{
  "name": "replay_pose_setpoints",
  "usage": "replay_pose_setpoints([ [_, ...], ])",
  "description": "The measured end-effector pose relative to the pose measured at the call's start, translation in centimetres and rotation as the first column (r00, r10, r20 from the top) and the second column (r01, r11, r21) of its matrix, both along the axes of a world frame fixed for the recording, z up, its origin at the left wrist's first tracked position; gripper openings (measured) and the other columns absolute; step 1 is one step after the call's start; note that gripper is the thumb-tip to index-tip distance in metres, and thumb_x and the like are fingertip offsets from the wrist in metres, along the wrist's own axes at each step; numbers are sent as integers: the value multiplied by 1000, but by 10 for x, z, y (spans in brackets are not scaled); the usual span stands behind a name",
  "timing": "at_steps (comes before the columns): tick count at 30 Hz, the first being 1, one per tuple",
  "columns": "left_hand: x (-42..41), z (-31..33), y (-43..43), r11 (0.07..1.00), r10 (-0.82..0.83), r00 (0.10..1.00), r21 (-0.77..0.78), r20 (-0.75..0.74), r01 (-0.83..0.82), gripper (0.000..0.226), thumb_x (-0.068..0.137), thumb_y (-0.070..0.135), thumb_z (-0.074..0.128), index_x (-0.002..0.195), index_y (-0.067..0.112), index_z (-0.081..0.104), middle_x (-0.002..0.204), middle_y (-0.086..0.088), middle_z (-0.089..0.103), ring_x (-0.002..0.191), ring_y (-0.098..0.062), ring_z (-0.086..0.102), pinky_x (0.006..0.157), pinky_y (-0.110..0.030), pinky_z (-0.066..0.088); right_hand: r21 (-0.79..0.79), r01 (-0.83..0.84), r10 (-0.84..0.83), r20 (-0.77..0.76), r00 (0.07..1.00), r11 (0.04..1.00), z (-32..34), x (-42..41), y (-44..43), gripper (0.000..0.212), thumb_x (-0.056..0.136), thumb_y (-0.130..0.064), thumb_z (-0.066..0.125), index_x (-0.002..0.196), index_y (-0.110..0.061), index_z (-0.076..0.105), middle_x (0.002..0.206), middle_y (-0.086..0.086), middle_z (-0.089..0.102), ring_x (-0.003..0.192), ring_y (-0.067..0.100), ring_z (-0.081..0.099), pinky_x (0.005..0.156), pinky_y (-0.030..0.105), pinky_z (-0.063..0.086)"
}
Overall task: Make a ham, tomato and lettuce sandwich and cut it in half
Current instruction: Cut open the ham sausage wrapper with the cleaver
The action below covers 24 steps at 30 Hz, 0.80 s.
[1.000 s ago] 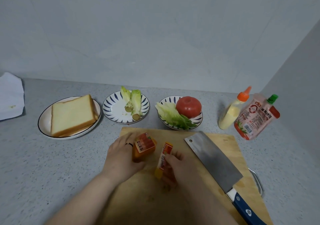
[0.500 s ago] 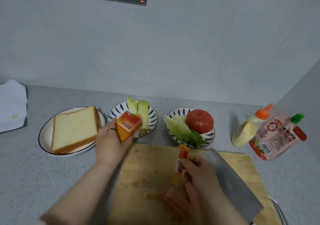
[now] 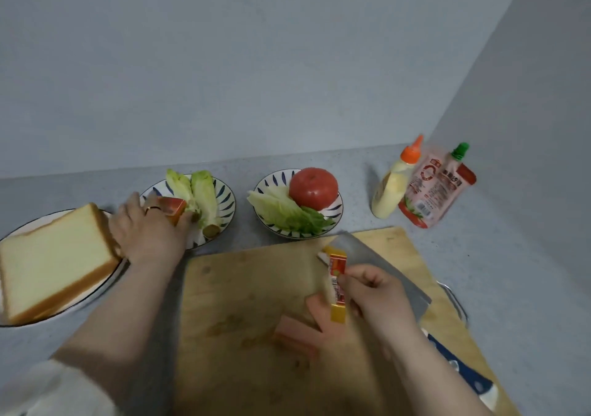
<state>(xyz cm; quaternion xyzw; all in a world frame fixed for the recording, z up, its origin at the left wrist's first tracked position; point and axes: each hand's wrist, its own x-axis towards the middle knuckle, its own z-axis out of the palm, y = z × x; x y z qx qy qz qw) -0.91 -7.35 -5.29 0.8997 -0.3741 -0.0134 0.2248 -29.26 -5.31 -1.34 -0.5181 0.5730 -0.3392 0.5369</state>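
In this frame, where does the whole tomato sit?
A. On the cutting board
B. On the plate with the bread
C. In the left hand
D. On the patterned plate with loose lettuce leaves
D: the tomato rests on the right-hand patterned plate, next to the loose lettuce leaves, behind the cutting board.

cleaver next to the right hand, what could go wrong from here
The cleaver lies on the cutting board right beside the right hand, which is peeling a wrapper strip; a slip could brush the blade. The left hand holds the ham wrapper piece over the lettuce plate, so packaging may touch the lettuce stems.
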Motion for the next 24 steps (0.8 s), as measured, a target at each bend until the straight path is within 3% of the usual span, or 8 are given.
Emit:
replay_pose_setpoints([
  [2, -32, 13, 8, 973, -155, 986, -183, -68, 140, 52, 86, 28, 57, 130, 4, 45, 140, -19, 38, 128, -35, 32, 105, -40, 23, -29, 55, -55, -7, 998, 998, -1, -22, 11, 26, 84, -1, 58, 64, -17, 65, 37, -14, 54, 34, -5, 46, 38, 5, 32],
  [4, -73, 25, 22, 903, -353, 919, -322, -177, 285, 36, 86, 20, 57, 120, 7, 55, 122, -14, 56, 110, -30, 49, 90, -34, 37, -58, 118, -117, 16, 993, 991, -1, -44, 22, 25, 83, 0, 59, 67, -18, 66, 41, -15, 58, 36, -5, 48, 39, 5, 33],
  [9, -187, 30, 62, 734, -678, 656, -339, -332, 588, 15, 83, 23, 59, 89, 36, 63, 80, 17, 61, 73, -3, 55, 61, -18, 40, -195, 418, -403, 111, 908, 888, -1, -137, 68, 28, 81, 2, 59, 64, -20, 66, 39, -10, 53, 35, -1, 42, 37, 8, 33],
  [12, -262, 27, 82, 590, -798, 466, -339, -383, 733, 27, 83, 22, 61, 77, 47, 53, 75, 18, 59, 74, -3, 57, 65, -9, 41, -234, 607, -599, 109, 793, 760, -15, -216, 107, 29, 81, 4, 57, 64, -18, 63, 40, -10, 54, 35, -2, 43, 37, 6, 32],
  [15, -328, 19, 95, 512, -827, 341, -349, -447, 785, 17, 80, 26, 61, 75, 41, 56, 73, 11, 62, 73, -19, 61, 71, -25, 46, -147, 696, -709, -71, 701, 703, -54, -289, 137, 29, 80, 4, 56, 60, -16, 60, 39, -10, 54, 36, -1, 46, 38, 9, 35],
  [17, -364, 8, 101, 477, -829, 295, -325, -476, 816, 21, 83, 16, 62, 69, 32, 57, 68, 7, 60, 67, -24, 58, 66, -29, 47, -51, 691, -678, -254, 690, 721, -93, -328, 149, 34, 80, 0, 58, 50, -17, 55, 44, -6, 53, 46, 9, 52, 48, 21, 40],
  [20, -408, -4, 107, 492, -824, 348, -260, -447, 831, 15, 82, 14, 62, 78, 28, 64, 67, 12, 59, 61, -7, 56, 59, -8, 41, 131, 649, -547, -428, 719, 750, -157, -369, 152, 36, 81, -8, 60, 48, -18, 49, 54, 4, 53, 56, 21, 52, 58, 26, 39],
  [24, -442, -16, 112, 588, -772, 438, -255, -461, 768, 14, 81, 9, 63, 85, 21, 68, 71, 14, 59, 66, 4, 58, 59, -3, 41, 305, 599, -348, -588, 730, 740, -219, -399, 140, 26, 84, -10, 51, 59, -14, 53, 56, 0, 50, 67, 22, 52, 49, 21, 34],
])
